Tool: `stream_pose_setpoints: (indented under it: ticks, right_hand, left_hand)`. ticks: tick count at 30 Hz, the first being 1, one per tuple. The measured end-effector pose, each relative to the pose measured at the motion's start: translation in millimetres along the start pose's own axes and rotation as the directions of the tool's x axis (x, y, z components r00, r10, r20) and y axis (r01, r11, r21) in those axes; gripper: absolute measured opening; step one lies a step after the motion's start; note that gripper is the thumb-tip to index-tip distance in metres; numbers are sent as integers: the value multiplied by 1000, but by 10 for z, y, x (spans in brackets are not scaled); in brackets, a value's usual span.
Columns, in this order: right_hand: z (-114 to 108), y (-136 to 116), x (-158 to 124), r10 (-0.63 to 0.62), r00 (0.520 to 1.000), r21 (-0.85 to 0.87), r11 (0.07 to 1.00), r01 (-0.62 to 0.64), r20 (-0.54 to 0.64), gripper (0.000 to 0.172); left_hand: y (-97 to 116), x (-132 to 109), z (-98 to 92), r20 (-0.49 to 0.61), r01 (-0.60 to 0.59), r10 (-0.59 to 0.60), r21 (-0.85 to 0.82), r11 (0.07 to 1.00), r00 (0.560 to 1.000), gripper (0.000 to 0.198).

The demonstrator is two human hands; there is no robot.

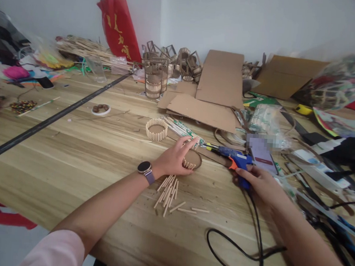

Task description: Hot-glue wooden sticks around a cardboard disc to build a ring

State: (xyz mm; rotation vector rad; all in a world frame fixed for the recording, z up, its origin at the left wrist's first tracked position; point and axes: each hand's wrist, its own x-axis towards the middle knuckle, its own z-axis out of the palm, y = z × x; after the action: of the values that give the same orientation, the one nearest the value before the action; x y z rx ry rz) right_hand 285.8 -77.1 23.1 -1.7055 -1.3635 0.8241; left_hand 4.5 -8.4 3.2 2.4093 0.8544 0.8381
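Table [73, 150]: wooden, work at centre, clutter along far edge & right side

Cardboard [220, 77]: flat + leaning pcs, far side, right of centre

Wooden frame [153, 92]: far centre, w/ stick-walled cup inside; looks finished, similar pcs piled beyond

R hand [257, 181]: grasping blue glue gun [243, 158], right of work; nozzle aims left, v near far rim of round base; contact, glue flow, trigger pulled or not: can't tell

L hand [175, 159]: grasping round base [197, 156], brown, at table centre; thumb on near side, fingers on far side, hand hiding its left part

Stick ring [156, 135]: far-left of round base, apart from it; upright sticks all round as far as seen, so this pc judged done

Round base, status: row of upright sticks on near-left rim, right rim looks bare; judged part done, hidden stretch unk

Loose sticks [167, 194]: smallest; heap on near side of L hand, few strays to right; none of these placed, so est remaining = bare rim, no of sticks needed unk
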Motion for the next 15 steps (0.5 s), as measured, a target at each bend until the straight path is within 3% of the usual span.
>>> stream_pose_setpoints:
  ticks: [2,5,8,15]
  right_hand:
    - [41,-37,-49,118,991,384,913,-134,66,26]
    - [99,-135,-136,144,977,648,731,-214,160,27]
    - [122,-204,-199,99,967,666,708,-235,236,23]
    - [143,-80,-247,88,931,396,888,-235,355,40]
  left_hand:
    - [-1,0,-5,-6,-6,6,-1,1000,1000,109]
    - [-1,-3,-11,-7,-6,6,-2,1000,1000,110]
    - [-11,-6,-5,-11,-12,12,-1,1000,1000,111]
    - [-34,-6,9,-10,-20,19,-8,1000,1000,110]
